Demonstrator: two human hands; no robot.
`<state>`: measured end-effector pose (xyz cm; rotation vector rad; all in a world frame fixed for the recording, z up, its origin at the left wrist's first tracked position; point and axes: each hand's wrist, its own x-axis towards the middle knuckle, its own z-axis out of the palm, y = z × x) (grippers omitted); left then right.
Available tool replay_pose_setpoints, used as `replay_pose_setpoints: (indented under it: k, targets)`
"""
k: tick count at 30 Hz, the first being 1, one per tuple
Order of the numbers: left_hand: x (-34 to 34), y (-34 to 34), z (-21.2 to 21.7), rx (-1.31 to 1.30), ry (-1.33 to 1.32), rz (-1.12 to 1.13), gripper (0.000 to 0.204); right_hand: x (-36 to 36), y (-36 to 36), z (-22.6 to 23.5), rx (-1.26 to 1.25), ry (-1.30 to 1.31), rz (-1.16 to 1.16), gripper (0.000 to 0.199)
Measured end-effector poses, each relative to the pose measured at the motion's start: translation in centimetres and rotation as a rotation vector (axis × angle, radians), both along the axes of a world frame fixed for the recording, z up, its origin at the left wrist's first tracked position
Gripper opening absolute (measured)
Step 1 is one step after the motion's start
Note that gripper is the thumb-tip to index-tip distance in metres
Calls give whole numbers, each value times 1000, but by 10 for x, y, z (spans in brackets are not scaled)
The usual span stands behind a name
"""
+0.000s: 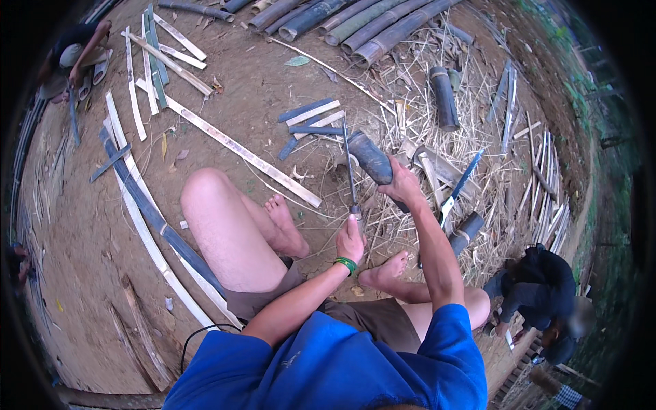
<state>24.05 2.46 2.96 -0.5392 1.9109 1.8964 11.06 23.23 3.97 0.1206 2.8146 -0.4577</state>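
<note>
Between my bent knees, my left hand (351, 240) is closed round the handle of a long knife (350, 171), its narrow blade standing up and away from me. A short dark bamboo section (371, 158) lies tilted just right of the blade, and my right hand (403, 182) grips its near end. Whether the blade touches the bamboo I cannot tell. Several short split bamboo strips (314, 119) lie on the ground beyond the knife. A hand saw (465, 179) with a dark blade and pale handle rests to the right of my right forearm.
Bamboo shavings (430, 102) cover the ground ahead and right. Thick bamboo poles (383, 27) lie at the far side. Long split strips (239, 150) stretch across the left. One person crouches at far left (78, 51), another person at lower right (540, 287). A bamboo piece (467, 232) lies near my right knee.
</note>
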Motion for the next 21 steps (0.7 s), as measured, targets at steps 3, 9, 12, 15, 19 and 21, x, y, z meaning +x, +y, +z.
replay_pose_setpoints:
  k: [3, 9, 12, 15, 19, 21]
  targets:
    - [-1, 3, 1, -43, 16, -38, 63, 3, 10, 13, -4, 124, -55, 109]
    - [5, -3, -8, -64, 59, -30, 63, -44, -50, 191, -141, 551, 120, 104]
    - [2, -6, -4, -12, 34, 18, 63, -41, -88, 250, -258, 811, 291, 101]
    - [1, 1, 1, -26, -9, 23, 64, -35, -75, 202, -274, 772, 435, 100]
    - [7, 11, -14, -171, 82, -13, 66, -37, -45, 149, 143, 74, 383, 101]
    - [-4, 15, -29, -178, 106, 2, 67, -50, -50, 171, 40, 322, 347, 101]
